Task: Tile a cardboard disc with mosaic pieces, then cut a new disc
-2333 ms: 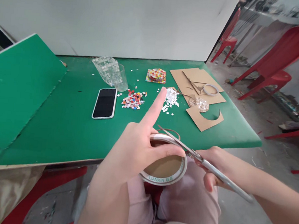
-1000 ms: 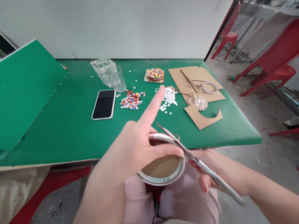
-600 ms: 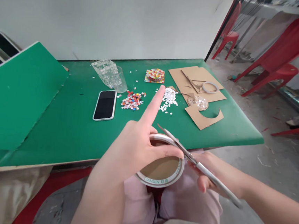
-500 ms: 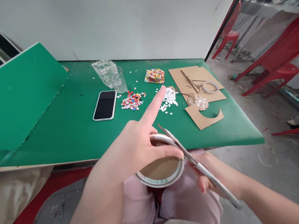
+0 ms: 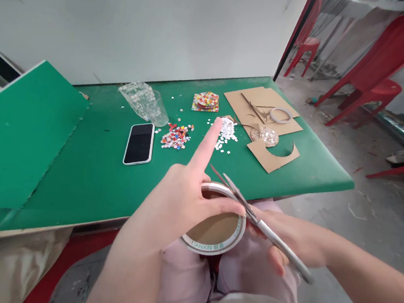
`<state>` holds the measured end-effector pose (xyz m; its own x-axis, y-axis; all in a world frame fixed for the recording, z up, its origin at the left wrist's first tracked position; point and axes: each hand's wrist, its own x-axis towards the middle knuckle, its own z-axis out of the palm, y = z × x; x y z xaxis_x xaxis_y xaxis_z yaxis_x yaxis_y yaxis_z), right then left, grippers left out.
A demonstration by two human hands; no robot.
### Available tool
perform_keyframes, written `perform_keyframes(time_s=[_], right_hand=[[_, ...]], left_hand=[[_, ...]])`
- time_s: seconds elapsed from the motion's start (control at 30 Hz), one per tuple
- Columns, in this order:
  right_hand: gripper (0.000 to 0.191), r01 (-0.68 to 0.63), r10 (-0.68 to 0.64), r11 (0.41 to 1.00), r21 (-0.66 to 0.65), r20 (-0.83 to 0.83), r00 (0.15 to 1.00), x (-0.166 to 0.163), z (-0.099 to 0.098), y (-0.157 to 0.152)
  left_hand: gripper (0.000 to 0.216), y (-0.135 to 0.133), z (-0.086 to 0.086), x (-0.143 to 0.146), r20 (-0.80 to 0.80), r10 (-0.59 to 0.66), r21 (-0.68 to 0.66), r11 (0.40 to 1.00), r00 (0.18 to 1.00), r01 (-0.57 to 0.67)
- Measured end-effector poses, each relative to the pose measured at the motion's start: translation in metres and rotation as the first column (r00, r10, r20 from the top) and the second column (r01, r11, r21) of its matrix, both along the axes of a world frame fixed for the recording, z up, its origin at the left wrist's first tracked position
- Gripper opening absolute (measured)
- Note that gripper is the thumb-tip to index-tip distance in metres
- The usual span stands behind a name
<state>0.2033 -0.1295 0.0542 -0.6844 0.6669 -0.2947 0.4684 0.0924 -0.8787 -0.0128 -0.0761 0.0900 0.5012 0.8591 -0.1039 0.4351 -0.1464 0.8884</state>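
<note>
My left hand (image 5: 180, 194) grips a roll of tape (image 5: 211, 249), marked LIANXIN on its white ring, above my lap. Its thumb crosses the ring while the index finger points out toward the table. A brown cardboard-like surface (image 5: 212, 228) fills the ring's opening. Held in my right hand (image 5: 283, 229) is a pair of metal scissors (image 5: 281, 250), its blades parted at the roll's right edge. The hand's fingers are partly hidden by the handle. What lies between the blades cannot be made out.
On the green table (image 5: 89, 179) are a phone (image 5: 139, 143), coloured chips (image 5: 176, 136), white chips (image 5: 227, 130), a clear cup (image 5: 159, 112) and a patterned stack (image 5: 205, 102). Cut cardboard (image 5: 272, 161) and a pale ring (image 5: 280, 115) lie right. Red chairs (image 5: 390, 59) stand beyond.
The scissor blades are spread slightly wider, and the handle end has shifted left. The left hand keeps its hold on the tape roll. The whole view has shifted slightly.
</note>
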Motion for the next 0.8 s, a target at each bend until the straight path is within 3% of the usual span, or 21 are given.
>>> perform_keyframes(time_s=[0.27, 0.6, 0.8], right_hand=[[0.060, -0.064, 0.062, 0.998, -0.027, -0.063, 0.996, 0.007, -0.008, -0.003], [0.063, 0.006, -0.006, 1.000, 0.002, -0.024, 1.000, -0.001, -0.005, -0.004], [0.051, 0.059, -0.058, 0.998, 0.034, -0.039, 0.998, -0.006, -0.003, -0.002]], left_hand=[[0.087, 0.002, 0.004, 0.000, -0.057, 0.030, 0.026, 0.999, 0.998, -0.028], [0.087, 0.001, 0.009, 0.003, -0.094, 0.035, 0.074, 0.997, 0.995, -0.028], [0.084, 0.001, 0.007, 0.002, -0.079, 0.052, 0.079, 0.996, 0.996, -0.046]])
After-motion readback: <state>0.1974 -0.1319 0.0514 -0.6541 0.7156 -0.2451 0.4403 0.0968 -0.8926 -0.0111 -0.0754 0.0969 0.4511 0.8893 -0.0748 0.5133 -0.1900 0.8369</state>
